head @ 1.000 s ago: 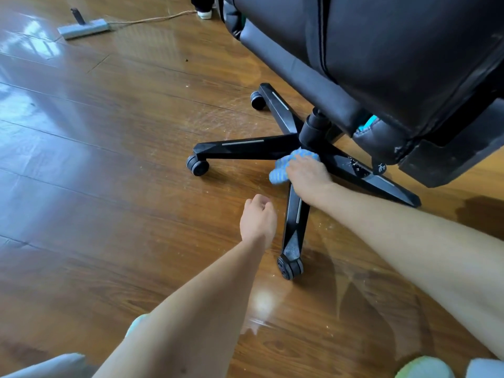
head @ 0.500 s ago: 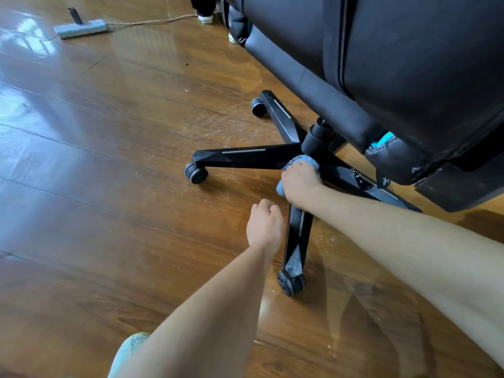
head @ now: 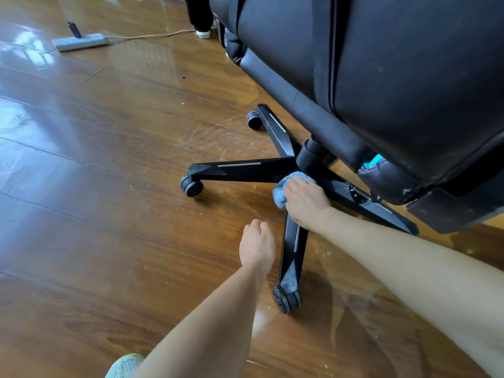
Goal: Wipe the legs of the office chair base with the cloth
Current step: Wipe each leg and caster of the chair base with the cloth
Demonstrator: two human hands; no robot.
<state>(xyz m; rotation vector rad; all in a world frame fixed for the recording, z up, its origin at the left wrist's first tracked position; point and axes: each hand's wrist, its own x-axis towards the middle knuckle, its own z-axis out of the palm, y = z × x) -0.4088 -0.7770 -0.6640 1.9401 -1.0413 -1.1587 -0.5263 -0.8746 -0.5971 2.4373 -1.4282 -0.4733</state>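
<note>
At the bottom edge a shoe (head: 124, 364) shows on the wood floor (head: 109, 214). Further up, the left hand (head: 257, 245) is just beside the near leg (head: 293, 249), apart from it as far as I can see. Its fingers are curled in and it holds nothing. This leg runs from its caster (head: 286, 298) up to the hub (head: 311, 155), and its outer tip looks grey with dust. At the inner end of this leg the right hand (head: 305, 201) lies over the cloth (head: 281, 192), a blue bundle, with the fingers bent around it, pressing it on the leg close under the hub. Compared with one second ago, the hand and the cloth are almost at the same place. The cloth only shows a little more at the left side of the hand, and it is mostly the view that has shifted. So I judge that the person rubs the joint with short strokes, and the long stroke down to the caster is not yet done. The left leg (head: 240, 169), the far leg (head: 272, 126) and the right leg (head: 381, 211) have no cloth on them and probably wait for their turn. The black seat (head: 395, 77) hangs over the hub, so reaching there may be awkward. Far behind, a power strip (head: 79, 42) lies on the floor.
</note>
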